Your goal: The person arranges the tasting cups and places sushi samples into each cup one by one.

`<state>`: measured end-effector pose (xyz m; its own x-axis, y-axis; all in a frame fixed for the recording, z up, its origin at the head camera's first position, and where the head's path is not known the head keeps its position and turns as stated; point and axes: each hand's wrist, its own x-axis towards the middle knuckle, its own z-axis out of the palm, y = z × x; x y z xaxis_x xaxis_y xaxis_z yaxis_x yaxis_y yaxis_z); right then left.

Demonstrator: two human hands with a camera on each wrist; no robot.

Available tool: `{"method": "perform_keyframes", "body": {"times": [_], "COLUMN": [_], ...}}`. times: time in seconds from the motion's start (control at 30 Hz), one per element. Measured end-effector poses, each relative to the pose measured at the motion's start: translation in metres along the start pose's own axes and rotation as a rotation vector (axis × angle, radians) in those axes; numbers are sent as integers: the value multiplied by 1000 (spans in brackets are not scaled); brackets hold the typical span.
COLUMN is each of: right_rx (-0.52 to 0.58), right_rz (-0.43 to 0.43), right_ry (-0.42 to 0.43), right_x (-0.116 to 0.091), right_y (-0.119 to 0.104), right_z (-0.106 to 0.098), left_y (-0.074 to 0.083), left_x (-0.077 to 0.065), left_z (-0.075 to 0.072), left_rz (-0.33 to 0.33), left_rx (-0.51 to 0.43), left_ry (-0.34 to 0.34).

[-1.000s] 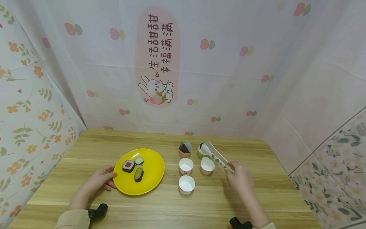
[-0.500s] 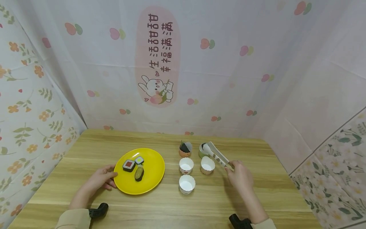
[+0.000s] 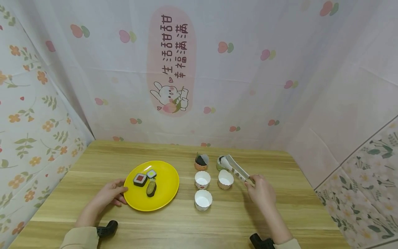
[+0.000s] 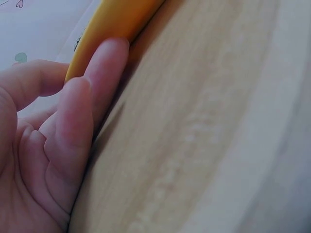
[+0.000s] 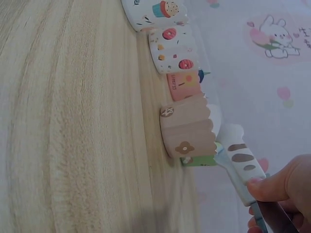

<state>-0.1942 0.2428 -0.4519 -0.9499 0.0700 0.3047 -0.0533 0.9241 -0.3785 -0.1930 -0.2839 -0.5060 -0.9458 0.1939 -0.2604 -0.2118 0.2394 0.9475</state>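
My left hand (image 3: 109, 193) holds the near-left rim of a yellow plate (image 3: 168, 193), thumb on top and fingers below it. On the plate lie a toy sushi roll with a red centre (image 3: 140, 179), a smaller roll with a green centre (image 3: 151, 174) and a dark-sided piece with a green top (image 3: 151, 188). Tongs with white, brown-spotted ends (image 5: 241, 158) are gripped in my right hand (image 3: 262, 192). Their tips reach into a green paper cup (image 3: 221, 166) at the back right, around a dark piece mostly hidden by them.
An orange cup (image 3: 200, 166) with a black-and-grey piece in it stands left of the green one. Nearer to me are a tan cup (image 3: 225, 183) and two white cups (image 3: 202, 181), all without contents. A printed curtain (image 3: 248, 103) hangs behind the wooden table (image 3: 174, 228).
The tongs' tips and the green cup have shifted slightly to the right, and the dark piece shows less above the cup's rim. My left hand and the plate stay in place.
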Motion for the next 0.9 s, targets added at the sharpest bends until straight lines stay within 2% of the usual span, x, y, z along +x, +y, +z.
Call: {"method": "perform_keyframes", "body": {"times": [0.5, 0.9], "right_rx": [-2, 31], "right_rz": [-13, 9], "right_ry": [3, 0], "right_x": [-1, -1], "right_y": [-1, -4], "right_z": [1, -5], "left_y": [-1, -2], "left_x": [0, 0], "left_z": [1, 1], "left_rz": [-10, 12], "left_rx": [-11, -16], "left_ry": [17, 7]}}
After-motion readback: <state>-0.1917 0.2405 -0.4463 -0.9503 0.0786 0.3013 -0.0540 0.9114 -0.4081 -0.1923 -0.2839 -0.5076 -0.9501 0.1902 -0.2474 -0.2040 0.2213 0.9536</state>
